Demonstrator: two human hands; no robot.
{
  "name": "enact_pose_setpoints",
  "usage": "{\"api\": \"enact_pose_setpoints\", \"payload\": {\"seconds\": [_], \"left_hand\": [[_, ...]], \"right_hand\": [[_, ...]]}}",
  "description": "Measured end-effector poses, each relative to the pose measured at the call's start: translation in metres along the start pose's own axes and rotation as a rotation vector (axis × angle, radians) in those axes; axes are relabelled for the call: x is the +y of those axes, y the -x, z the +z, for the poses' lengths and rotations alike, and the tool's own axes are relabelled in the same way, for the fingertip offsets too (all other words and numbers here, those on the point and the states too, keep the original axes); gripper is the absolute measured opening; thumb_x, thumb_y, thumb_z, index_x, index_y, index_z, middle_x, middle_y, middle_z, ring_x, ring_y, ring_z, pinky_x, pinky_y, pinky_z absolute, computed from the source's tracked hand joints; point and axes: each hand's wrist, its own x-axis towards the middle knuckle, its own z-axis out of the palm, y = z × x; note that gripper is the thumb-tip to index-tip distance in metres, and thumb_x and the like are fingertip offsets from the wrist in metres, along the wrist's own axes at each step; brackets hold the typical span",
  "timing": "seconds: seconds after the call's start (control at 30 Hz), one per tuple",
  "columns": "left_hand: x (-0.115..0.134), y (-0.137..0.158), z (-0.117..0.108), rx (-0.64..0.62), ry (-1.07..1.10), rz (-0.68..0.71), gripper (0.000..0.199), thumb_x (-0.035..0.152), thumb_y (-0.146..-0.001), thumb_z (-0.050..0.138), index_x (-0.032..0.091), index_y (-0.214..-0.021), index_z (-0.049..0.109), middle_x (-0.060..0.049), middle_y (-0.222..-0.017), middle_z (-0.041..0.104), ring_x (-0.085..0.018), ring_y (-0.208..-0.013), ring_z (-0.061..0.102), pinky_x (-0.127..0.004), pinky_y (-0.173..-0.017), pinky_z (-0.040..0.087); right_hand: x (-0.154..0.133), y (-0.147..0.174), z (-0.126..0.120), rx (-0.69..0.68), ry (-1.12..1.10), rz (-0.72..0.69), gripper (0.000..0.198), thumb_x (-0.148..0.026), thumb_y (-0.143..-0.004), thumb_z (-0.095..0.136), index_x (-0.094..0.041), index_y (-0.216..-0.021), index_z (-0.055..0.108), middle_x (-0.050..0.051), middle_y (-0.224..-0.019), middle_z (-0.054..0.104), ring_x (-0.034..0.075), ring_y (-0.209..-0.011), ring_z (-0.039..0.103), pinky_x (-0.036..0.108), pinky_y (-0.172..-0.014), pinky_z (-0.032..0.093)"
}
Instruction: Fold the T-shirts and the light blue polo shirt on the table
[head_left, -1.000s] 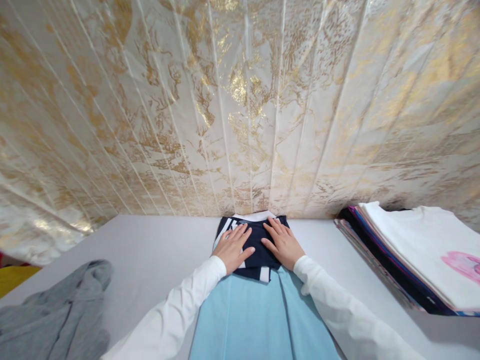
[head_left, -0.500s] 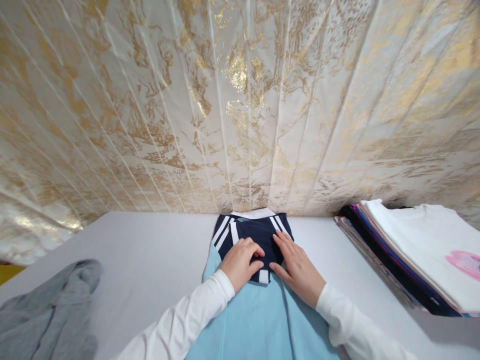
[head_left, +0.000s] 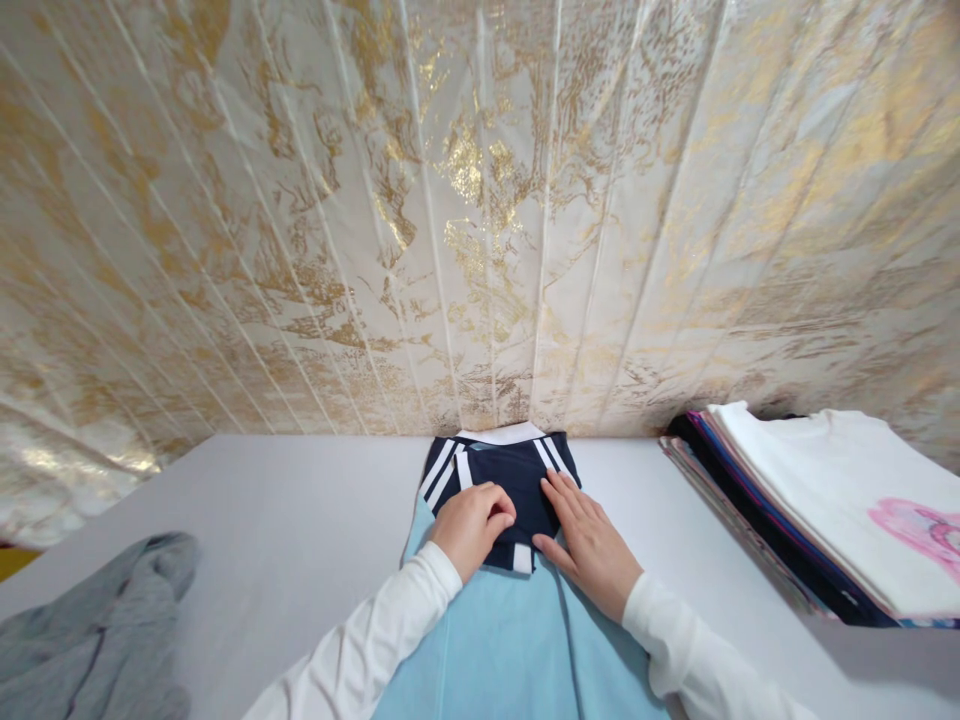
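Note:
A light blue and navy shirt (head_left: 495, 640) lies lengthwise before me, its sides folded inward and its white collar at the far end. One navy sleeve with white bands is laid across the upper part. On that sleeve rests my left hand (head_left: 471, 525), fingers curled and thumb meeting the index finger in a pinch. Whether cloth is caught between them is hidden. My right hand (head_left: 589, 540) lies flat on the shirt's right side, fingers stretched out, their tips at the navy part near the white stripes.
A stack of folded clothes (head_left: 757, 515) stands on the right, topped by a white T-shirt (head_left: 832, 480) with a pink print. A crumpled grey garment (head_left: 105, 630) lies at the left on the white table (head_left: 285, 520). Behind rises a gold-patterned curtain (head_left: 465, 250).
My left thumb and index finger have come together from a slightly parted position. My right hand stays flat on the shirt. The whole view has shifted slightly.

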Motion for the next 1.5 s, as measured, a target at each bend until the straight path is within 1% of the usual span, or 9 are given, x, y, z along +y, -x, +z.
{"api": "enact_pose_setpoints", "payload": {"seconds": [0.13, 0.3, 0.43, 0.53, 0.7, 0.83, 1.07, 1.27, 1.5], "left_hand": [[-0.035, -0.003, -0.044, 0.119, -0.027, -0.124, 0.010, 0.023, -0.084, 0.054, 0.022, -0.080, 0.064, 0.004, -0.081, 0.069, -0.014, -0.077, 0.062, -0.020, -0.070, 0.043], [-0.111, 0.024, -0.146, 0.467, -0.200, -0.482, 0.038, 0.035, -0.089, 0.042, 0.019, -0.058, 0.058, -0.002, -0.058, 0.060, -0.023, -0.067, 0.059, -0.032, -0.068, 0.043], [-0.135, 0.040, -0.186, 0.636, -0.252, -0.528, 0.020, 0.019, -0.081, 0.048, 0.013, -0.097, 0.059, -0.006, -0.089, 0.065, -0.027, -0.087, 0.059, -0.041, -0.081, 0.044], [-0.115, 0.024, -0.164, 0.584, -0.220, -0.383, 0.036, 0.015, -0.080, 0.049, 0.012, -0.116, 0.049, -0.008, -0.111, 0.061, -0.023, -0.102, 0.057, -0.037, -0.091, 0.043], [-0.058, -0.002, -0.067, 0.274, -0.166, -0.039, 0.040, 0.008, -0.083, 0.041, 0.020, -0.120, 0.051, -0.002, -0.117, 0.060, -0.013, -0.107, 0.056, -0.023, -0.096, 0.041], [-0.048, 0.002, -0.015, 0.135, -0.211, 0.050, 0.038, 0.010, -0.084, 0.044, 0.021, -0.120, 0.053, -0.006, -0.125, 0.054, -0.019, -0.117, 0.048, -0.032, -0.100, 0.039], [-0.067, -0.002, -0.012, 0.106, -0.285, 0.076, 0.037, 0.018, -0.087, 0.048, 0.026, -0.123, 0.051, -0.003, -0.129, 0.050, -0.023, -0.118, 0.041, -0.038, -0.097, 0.038], [-0.066, -0.003, -0.009, 0.111, -0.315, 0.070, 0.038, 0.019, -0.090, 0.045, 0.026, -0.127, 0.047, -0.003, -0.133, 0.047, -0.023, -0.122, 0.038, -0.038, -0.099, 0.035], [-0.039, 0.009, -0.010, 0.074, -0.356, 0.016, 0.045, 0.026, -0.091, 0.045, 0.015, -0.134, 0.041, -0.011, -0.145, 0.036, -0.025, -0.132, 0.032, -0.042, -0.105, 0.031]], "right_hand": [[0.000, -0.001, -0.004, -0.010, -0.039, 0.008, 0.062, -0.047, -0.090, 0.043, -0.010, -0.140, 0.036, 0.016, -0.147, 0.032, 0.026, -0.137, 0.025, 0.046, -0.107, 0.032], [-0.014, -0.006, -0.020, 0.009, -0.178, -0.055, 0.050, -0.037, -0.094, 0.038, -0.014, -0.138, 0.040, 0.013, -0.145, 0.038, 0.023, -0.136, 0.028, 0.044, -0.108, 0.033], [-0.038, -0.013, -0.027, -0.012, -0.259, -0.142, 0.045, -0.024, -0.091, 0.041, -0.019, -0.136, 0.043, 0.010, -0.143, 0.042, 0.022, -0.134, 0.033, 0.044, -0.107, 0.035], [-0.049, -0.015, -0.024, -0.070, -0.234, -0.180, 0.049, -0.029, -0.090, 0.045, -0.019, -0.137, 0.042, 0.011, -0.145, 0.037, 0.024, -0.135, 0.030, 0.047, -0.108, 0.032], [-0.045, -0.013, -0.011, -0.118, -0.109, -0.215, 0.048, -0.032, -0.094, 0.039, -0.018, -0.139, 0.038, 0.008, -0.148, 0.031, 0.022, -0.138, 0.025, 0.046, -0.109, 0.029], [-0.044, -0.012, -0.007, -0.059, -0.081, -0.223, 0.046, -0.026, -0.093, 0.039, -0.016, -0.138, 0.041, 0.010, -0.148, 0.032, 0.023, -0.138, 0.023, 0.045, -0.109, 0.031], [-0.064, -0.014, -0.027, -0.057, -0.200, -0.316, 0.044, -0.021, -0.084, 0.052, -0.022, -0.128, 0.051, 0.009, -0.139, 0.046, 0.025, -0.131, 0.036, 0.046, -0.102, 0.038], [-0.070, -0.012, -0.024, -0.124, -0.201, -0.347, 0.049, -0.010, -0.086, 0.041, -0.025, -0.132, 0.048, 0.002, -0.140, 0.047, 0.022, -0.129, 0.039, 0.043, -0.103, 0.037], [-0.031, -0.027, -0.030, -0.054, -0.197, -0.235, 0.042, -0.023, -0.092, 0.037, -0.019, -0.133, 0.047, 0.008, -0.142, 0.043, 0.020, -0.134, 0.034, 0.041, -0.106, 0.035]]}}
